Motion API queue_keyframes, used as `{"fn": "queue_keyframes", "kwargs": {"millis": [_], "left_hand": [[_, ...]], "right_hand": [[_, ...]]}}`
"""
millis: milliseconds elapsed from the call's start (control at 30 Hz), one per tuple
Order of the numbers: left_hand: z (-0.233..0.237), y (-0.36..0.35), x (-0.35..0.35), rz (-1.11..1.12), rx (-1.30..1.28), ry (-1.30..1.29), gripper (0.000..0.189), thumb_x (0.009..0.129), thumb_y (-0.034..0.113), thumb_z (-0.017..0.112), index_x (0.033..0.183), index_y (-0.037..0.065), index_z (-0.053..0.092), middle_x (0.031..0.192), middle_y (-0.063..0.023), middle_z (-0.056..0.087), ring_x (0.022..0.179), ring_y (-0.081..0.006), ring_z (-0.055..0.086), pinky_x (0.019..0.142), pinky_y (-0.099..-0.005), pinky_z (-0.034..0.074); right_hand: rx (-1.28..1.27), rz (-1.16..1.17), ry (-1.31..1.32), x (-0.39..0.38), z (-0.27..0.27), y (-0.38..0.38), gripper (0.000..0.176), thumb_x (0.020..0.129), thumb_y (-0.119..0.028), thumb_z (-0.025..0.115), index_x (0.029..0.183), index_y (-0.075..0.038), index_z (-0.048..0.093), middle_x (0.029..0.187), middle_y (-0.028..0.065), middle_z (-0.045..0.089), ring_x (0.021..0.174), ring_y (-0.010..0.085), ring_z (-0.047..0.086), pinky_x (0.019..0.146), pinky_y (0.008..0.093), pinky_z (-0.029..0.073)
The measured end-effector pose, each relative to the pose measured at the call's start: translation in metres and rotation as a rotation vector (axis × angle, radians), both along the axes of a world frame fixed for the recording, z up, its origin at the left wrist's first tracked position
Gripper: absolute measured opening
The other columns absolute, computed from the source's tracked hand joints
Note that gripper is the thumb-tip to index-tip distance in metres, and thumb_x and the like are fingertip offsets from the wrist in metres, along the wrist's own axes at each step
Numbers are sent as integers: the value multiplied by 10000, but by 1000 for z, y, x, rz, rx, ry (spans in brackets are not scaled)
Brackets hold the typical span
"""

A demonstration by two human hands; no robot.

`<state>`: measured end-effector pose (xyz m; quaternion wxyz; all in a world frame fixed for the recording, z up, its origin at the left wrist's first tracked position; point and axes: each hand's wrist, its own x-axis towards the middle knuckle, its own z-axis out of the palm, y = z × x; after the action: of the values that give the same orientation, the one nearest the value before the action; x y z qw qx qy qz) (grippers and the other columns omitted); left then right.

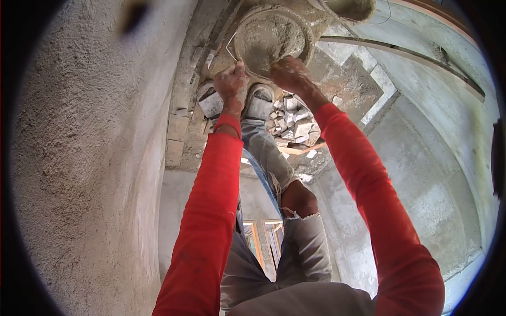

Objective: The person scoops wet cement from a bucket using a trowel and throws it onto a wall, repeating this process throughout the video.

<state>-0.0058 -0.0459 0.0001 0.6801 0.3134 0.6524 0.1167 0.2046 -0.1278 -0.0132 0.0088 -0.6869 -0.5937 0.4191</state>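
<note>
A round bucket (pixel 304 32) of wet grey mortar (pixel 266 39) stands on the floor in front of my feet. My left hand (pixel 232 86) is closed at its near left side, where the thin wire handle (pixel 229 48) runs down into the fingers. Over the near right part of the rim, my right hand (pixel 291 73) is curled into a fist; whatever it grips is hidden under the fingers. Both hands are smeared with mortar.
Broken tile pieces (pixel 295 120) lie heaped by my right shoe (pixel 260 102). A second container (pixel 350 8) stands beyond the bucket. One long thin strip (pixel 406 52) leans at the right. A rough plastered wall (pixel 89 158) rises close on the left.
</note>
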Motion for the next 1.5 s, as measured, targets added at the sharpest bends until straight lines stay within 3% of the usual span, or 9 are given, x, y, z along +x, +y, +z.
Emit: {"fn": "queue_keyframes", "kwargs": {"millis": [100, 267, 500, 633, 733, 967, 1200, 1367, 1500], "left_hand": [[-2, -8, -3, 47, -13, -34, 420, 1051, 281, 710, 1174, -121, 710, 978, -124, 702, 860, -219, 693, 933, -458, 644], [0, -4, -3, -30, -37, 12, 446, 1045, 293, 719, 1203, -124, 709, 1002, -137, 712, 879, -228, 701, 933, -453, 645], [8, -7, 0, 7, -62, -42, 493, 1065, 316, 687, 1260, -137, 680, 1149, -187, 710, 1058, -295, 718, 1010, -471, 613], [-34, -27, -27, -161, 301, 64, 382, 1034, 319, 677, 988, -57, 726, 854, -136, 718, 737, -239, 671, 755, -403, 569], [-42, -13, -29, -198, 167, -51, 542, 1067, 370, 676, 1277, -130, 672, 1146, -171, 713, 1045, -255, 711, 1032, -451, 600], [-2, -8, -14, -109, -35, -37, 492, 1085, 344, 651, 1273, -109, 683, 1083, -161, 728, 1027, -210, 705, 1017, -407, 592], [6, 4, -18, 25, -130, -112, 526, 1084, 370, 649, 1372, -71, 651, 1224, -153, 712, 1149, -233, 698, 1103, -445, 523], [-2, 14, -67, -240, 153, 16, 442, 1070, 367, 640, 1202, -48, 716, 1040, -124, 755, 984, -177, 703, 905, -353, 544], [136, 44, -99, -323, 240, 183, 384, 1065, 327, 614, 1107, -24, 765, 951, -109, 789, 859, -145, 698, 828, -318, 552]], "right_hand": [[808, 668, -1062, 46, -15, -31, 392, 1054, -264, 503, 1354, -54, 643, 938, 86, 694, 723, 144, 654, 572, 382, 606], [80, 131, -198, -7, 41, 9, 254, 1049, -269, 600, 891, -83, 671, 771, 15, 676, 699, 117, 605, 589, 335, 523], [46, 156, -307, -1, 19, -9, 183, 999, -230, 579, 1097, -134, 700, 1075, 50, 733, 878, 232, 695, 713, 371, 584], [368, -23, -219, 26, 95, -9, 233, 1070, -222, 514, 1195, -93, 662, 1091, 56, 725, 759, 186, 693, 608, 328, 571], [63, -75, -353, 54, 140, 21, 243, 1001, -273, 600, 1135, -104, 712, 1022, 71, 766, 727, 275, 742, 592, 414, 583], [-563, -203, -315, 7, 53, 29, 482, 978, -513, 495, 1305, -224, 699, 1473, 64, 629, 1360, 306, 592, 1198, 477, 423], [-188, -374, 73, -2, 25, -42, 344, 926, -354, 751, 1217, -173, 729, 1190, 107, 761, 1050, 324, 730, 916, 408, 579], [4, -954, 489, -35, 95, -41, 169, 882, -154, 731, 956, -15, 670, 770, 18, 616, 713, 85, 517, 626, 297, 442], [-117, -812, 232, -23, 135, -37, 385, 833, -318, 740, 1045, 3, 721, 862, 202, 736, 773, 325, 700, 736, 414, 550]]}}
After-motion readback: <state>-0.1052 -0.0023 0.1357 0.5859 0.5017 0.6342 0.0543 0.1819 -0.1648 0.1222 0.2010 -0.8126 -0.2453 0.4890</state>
